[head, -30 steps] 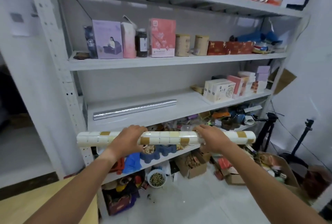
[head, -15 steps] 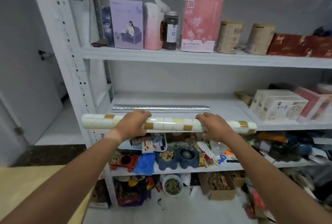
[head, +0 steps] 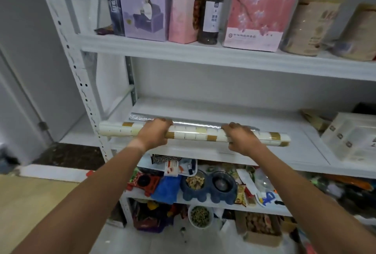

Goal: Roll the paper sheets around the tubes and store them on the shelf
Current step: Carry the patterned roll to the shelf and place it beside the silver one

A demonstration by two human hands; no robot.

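Your hands, left (head: 153,136) and right (head: 242,140), both gripping cream-and-gold tiled roll (head: 195,134), holding it level over shelf (head: 264,147) edge, beside silver roll (head: 195,123).

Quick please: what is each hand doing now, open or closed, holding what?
Left hand: closed, gripping the tile-patterned roll.
Right hand: closed, gripping the same roll nearer its other end.

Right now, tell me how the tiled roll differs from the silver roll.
The tiled roll shows cream and gold squares; the silver roll is plain and shiny. The left hand and right hand hold the tiled roll; the silver roll lies untouched on the shelf, further back. Both are long and lie level.
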